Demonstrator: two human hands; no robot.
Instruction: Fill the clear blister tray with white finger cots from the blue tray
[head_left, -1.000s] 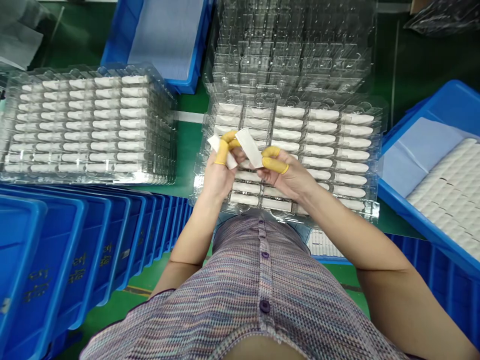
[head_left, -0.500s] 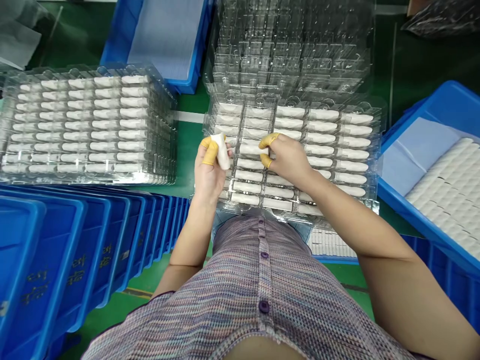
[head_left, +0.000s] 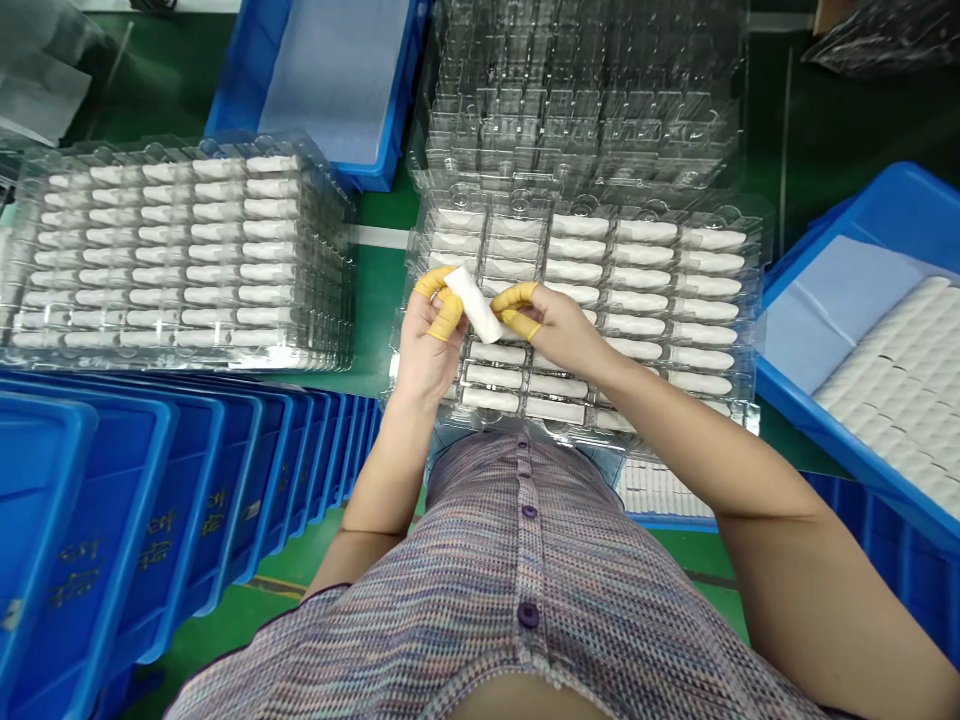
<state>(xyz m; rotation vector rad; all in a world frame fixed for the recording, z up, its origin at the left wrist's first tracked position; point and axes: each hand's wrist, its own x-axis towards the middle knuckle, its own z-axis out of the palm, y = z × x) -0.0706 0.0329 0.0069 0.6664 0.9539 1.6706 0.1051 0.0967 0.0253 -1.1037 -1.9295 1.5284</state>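
Over the near clear plastic tray, my left hand is closed around a white tube-shaped piece, which slants down to the right. Yellow covers sit on the thumb and fingers of both hands. My right hand is pinched at the right side of the same piece, its fingertips against the edge. Rows of similar white pieces lie in the tray's slots below, and my hands hide some of the slots. What the pieces are made of I cannot tell.
Filled clear trays are stacked at left; more clear trays stand behind. A blue bin with white pieces is at right. Another blue bin with pale sheets is at the back. Nested blue bins line the lower left.
My right hand has moved left from the tray slots to the piece in my left hand. That piece has tilted and shifted slightly right with my left hand.
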